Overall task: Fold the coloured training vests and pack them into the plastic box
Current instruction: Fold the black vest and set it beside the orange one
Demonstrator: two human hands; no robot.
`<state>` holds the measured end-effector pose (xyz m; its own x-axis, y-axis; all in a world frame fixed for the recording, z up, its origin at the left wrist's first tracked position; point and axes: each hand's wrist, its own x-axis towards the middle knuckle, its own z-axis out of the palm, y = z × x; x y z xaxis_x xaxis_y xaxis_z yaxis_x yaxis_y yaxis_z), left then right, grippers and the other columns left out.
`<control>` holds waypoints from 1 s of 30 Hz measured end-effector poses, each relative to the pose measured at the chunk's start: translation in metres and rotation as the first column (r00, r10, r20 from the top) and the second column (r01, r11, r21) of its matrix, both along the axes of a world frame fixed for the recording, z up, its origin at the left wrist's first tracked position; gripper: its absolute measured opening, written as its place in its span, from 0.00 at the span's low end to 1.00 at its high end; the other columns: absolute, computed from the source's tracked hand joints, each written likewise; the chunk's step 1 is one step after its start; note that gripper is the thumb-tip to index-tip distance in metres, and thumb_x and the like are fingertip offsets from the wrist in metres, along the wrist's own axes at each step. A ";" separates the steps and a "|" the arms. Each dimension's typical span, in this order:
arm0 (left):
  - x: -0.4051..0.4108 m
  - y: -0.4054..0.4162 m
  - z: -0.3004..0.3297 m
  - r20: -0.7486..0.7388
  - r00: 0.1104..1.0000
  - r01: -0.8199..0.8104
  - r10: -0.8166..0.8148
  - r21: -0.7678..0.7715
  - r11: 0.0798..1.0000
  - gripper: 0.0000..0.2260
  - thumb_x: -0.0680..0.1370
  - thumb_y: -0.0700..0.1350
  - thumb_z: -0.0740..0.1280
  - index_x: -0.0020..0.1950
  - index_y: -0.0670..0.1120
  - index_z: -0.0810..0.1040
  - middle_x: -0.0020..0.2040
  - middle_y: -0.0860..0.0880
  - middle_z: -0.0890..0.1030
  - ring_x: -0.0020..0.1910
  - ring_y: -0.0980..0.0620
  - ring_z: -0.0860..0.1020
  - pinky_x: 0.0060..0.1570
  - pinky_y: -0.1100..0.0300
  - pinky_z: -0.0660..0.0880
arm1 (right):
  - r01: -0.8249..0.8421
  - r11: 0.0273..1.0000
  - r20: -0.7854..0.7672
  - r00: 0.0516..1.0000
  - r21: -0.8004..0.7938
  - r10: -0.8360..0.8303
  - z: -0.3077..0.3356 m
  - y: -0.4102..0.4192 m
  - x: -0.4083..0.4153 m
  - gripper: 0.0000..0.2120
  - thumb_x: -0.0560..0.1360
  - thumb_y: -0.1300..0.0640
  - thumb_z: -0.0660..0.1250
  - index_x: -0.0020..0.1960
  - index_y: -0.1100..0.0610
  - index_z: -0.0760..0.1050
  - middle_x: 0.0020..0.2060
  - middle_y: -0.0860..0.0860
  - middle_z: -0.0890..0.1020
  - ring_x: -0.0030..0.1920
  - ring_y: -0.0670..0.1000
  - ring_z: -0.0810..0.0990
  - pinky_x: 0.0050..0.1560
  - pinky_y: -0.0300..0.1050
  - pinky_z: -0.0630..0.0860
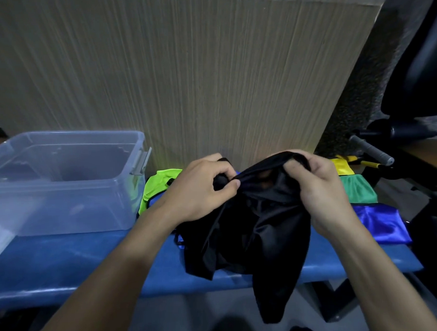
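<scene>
A black vest (249, 228) hangs bunched above the blue bench (74, 264), its lower end drooping past the front edge. My left hand (201, 188) pinches its upper left edge and my right hand (319, 186) grips its upper right edge. Behind the hands lie a neon green vest (156, 185), a yellow vest (342, 166), a dark green vest (359, 187) and a shiny blue vest (380, 224). The clear plastic box (64, 180) stands on the bench at the left with nothing visible inside.
A tall cardboard panel (184, 80) stands right behind the bench. At the far right are dark exercise equipment and a grey-gripped handle (371, 149). The box has a grey latch (141, 160) on its right side.
</scene>
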<state>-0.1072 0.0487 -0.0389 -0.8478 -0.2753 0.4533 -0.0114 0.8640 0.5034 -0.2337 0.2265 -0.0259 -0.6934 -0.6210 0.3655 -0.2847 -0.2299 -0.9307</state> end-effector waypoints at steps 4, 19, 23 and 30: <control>0.001 -0.004 -0.001 0.057 0.998 0.023 -0.022 -0.009 1.000 0.06 0.78 0.50 0.70 0.42 0.52 0.78 0.41 0.55 0.72 0.35 0.58 0.72 0.35 0.64 0.65 | 0.106 0.988 0.368 0.928 -0.110 -0.058 0.008 0.007 -0.004 0.21 0.79 0.64 0.62 0.31 0.53 0.83 0.33 0.50 0.83 0.38 0.50 0.81 0.46 0.45 0.75; 0.009 -0.007 0.023 -0.178 0.971 0.227 -0.158 0.488 0.843 0.10 0.84 0.41 0.63 0.63 0.50 0.78 0.49 0.40 0.83 0.47 0.47 0.81 0.51 0.55 0.74 | -0.287 0.954 0.333 0.911 0.086 0.244 0.015 0.026 0.000 0.15 0.78 0.67 0.65 0.62 0.58 0.82 0.50 0.66 0.80 0.50 0.60 0.78 0.45 0.41 0.80; 0.015 0.003 0.034 -0.249 0.952 0.281 -0.177 0.484 0.829 0.10 0.85 0.41 0.61 0.64 0.51 0.75 0.40 0.32 0.79 0.34 0.36 0.75 0.41 0.53 0.73 | -0.422 0.906 0.326 0.859 0.016 0.394 0.028 0.026 0.015 0.15 0.76 0.64 0.64 0.59 0.56 0.84 0.45 0.62 0.79 0.45 0.57 0.78 0.39 0.38 0.80; 0.016 0.004 0.035 -0.311 0.942 0.265 -0.129 0.449 0.853 0.11 0.80 0.41 0.71 0.60 0.51 0.75 0.42 0.45 0.81 0.36 0.38 0.80 0.41 0.54 0.74 | -0.621 0.771 0.204 0.780 0.140 0.592 0.034 0.026 0.029 0.18 0.80 0.73 0.59 0.67 0.63 0.75 0.50 0.67 0.81 0.53 0.57 0.84 0.54 0.49 0.81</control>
<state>-0.0908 0.0531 -0.0040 -0.7776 -0.3542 0.5195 0.3226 0.4845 0.8131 -0.2052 0.2521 0.0079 -0.1819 -0.9753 0.1256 -0.0100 -0.1259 -0.9920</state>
